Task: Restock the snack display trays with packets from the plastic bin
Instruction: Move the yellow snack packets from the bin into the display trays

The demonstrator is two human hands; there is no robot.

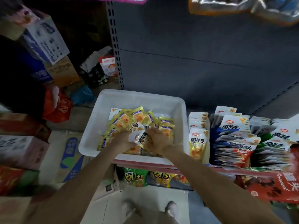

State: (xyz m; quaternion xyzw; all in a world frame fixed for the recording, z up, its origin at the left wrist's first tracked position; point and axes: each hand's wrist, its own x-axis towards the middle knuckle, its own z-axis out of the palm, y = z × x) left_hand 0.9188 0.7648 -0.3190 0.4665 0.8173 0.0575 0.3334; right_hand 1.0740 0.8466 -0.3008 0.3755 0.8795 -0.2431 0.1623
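Observation:
A white plastic bin (103, 109) stands on the shelf edge and holds several yellow snack packets (137, 117). Both hands are inside it. My left hand (123, 140) and my right hand (159, 139) grip a small stack of packets (141, 136) between them, white top ends showing. To the right, display trays hold upright rows of packets: a yellow row (197, 139), a blue and red row (233, 143) and a green row (275, 139).
Cardboard cartons (22, 151) and bags crowd the floor at the left. A grey shelf upright (115, 46) and back panel rise behind the bin. Chip bags (134, 177) sit on the lower shelf. A red packet (278, 186) lies at the right front. My shoes (129, 207) stand below.

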